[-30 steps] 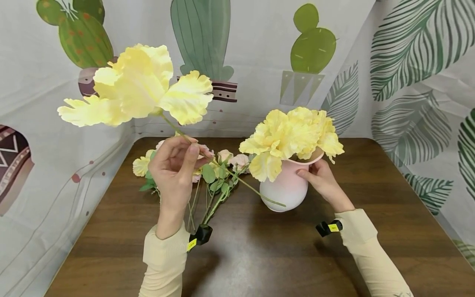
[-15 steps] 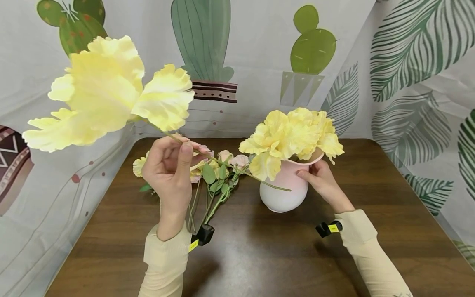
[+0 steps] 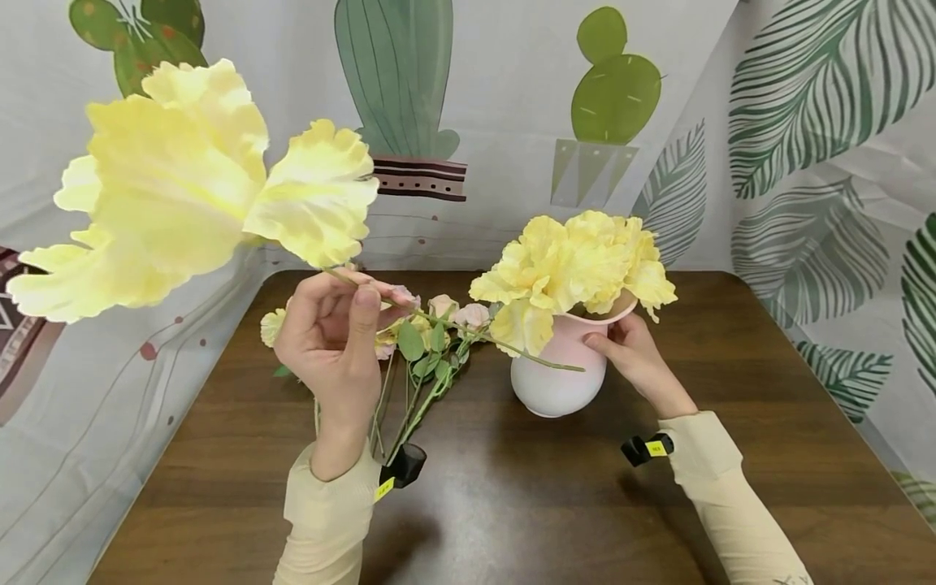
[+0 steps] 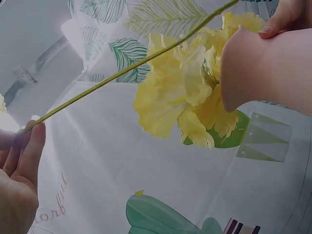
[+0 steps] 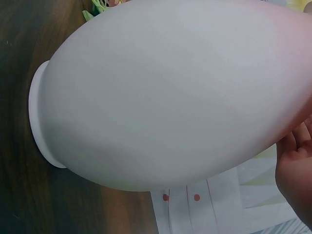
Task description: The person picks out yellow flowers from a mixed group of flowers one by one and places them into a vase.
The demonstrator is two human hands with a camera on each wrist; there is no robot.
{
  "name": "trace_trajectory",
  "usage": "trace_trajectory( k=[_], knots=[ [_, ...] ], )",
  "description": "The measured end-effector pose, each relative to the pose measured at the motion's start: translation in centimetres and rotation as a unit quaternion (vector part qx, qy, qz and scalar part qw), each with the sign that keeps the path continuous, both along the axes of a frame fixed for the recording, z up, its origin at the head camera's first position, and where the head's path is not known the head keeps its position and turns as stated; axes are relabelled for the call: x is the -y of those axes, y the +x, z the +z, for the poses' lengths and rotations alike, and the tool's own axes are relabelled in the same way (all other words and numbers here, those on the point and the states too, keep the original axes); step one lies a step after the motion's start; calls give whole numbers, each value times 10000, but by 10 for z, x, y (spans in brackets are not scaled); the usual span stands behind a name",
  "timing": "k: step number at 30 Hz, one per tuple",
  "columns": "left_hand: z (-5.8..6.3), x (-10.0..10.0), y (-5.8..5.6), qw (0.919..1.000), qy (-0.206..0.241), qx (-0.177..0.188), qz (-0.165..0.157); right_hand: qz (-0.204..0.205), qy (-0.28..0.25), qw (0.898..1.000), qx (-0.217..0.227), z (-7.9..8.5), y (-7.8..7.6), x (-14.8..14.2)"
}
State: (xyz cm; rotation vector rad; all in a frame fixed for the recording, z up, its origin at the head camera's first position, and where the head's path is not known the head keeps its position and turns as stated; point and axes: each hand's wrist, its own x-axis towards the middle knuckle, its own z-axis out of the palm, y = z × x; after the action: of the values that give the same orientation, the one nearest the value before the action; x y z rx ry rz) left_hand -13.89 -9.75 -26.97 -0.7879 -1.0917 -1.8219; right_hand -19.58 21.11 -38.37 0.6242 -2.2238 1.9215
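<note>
Swung leftward, the flower (image 3: 175, 187) the left hand (image 3: 332, 337) pinches seems mid-alignment, needing lifting above the vase (image 3: 557, 386) the right hand (image 3: 645, 363) grips.

Raised bloom (image 3: 175, 187) overexposed; table (image 3: 585, 512) softly shadowed; wrist views dimmer.

2 hands (image 3: 331, 335) (image 3: 642, 363), 1 vase (image 3: 559, 382), 1 held flower (image 3: 171, 183); vase blooms (image 3: 585, 260) uncountable. 1 table (image 3: 731, 487), 2 wrist cameras (image 3: 404, 466) (image 3: 643, 449), 3 printed cacti (image 3: 139, 57) (image 3: 395, 81) (image 3: 614, 101).

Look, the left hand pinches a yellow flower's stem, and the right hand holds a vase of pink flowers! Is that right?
Not quite: the head view shows yellow flowers in the vase, not pink. The left hand pinches the stem, and the right hand holds the vase.
</note>
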Motion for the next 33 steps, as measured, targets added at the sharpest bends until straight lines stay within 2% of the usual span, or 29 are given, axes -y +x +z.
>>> trace_trajectory(
  k=[5, 10, 18, 23, 29, 31, 33],
  knots=[
    [3, -3, 4, 9999, 71, -100, 104, 6, -3, 10000, -6, 0, -1, 0],
    [7, -7, 8, 9990, 198, -163, 372, 40, -20, 10000, -52, -1, -1, -1],
    [13, -11, 10, 9929, 770, -504, 757, 127, -111, 9999, 0, -2, -1, -1],
    [14, -10, 10, 9924, 945, -336, 716, 40, -90, 10000, 2, -1, -1, 0],
    [16, -10, 6, 9966, 398, -85, 713, -70, -75, 9999, -46, -1, -1, 0],
    [17, -11, 4, 9976, 340, 13, 602, -120, -7, 9999, -36, -1, 0, 0],
    [18, -12, 3, 9984, 431, 54, 358, -174, 64, 9998, -23, -1, 0, 0]
  ],
)
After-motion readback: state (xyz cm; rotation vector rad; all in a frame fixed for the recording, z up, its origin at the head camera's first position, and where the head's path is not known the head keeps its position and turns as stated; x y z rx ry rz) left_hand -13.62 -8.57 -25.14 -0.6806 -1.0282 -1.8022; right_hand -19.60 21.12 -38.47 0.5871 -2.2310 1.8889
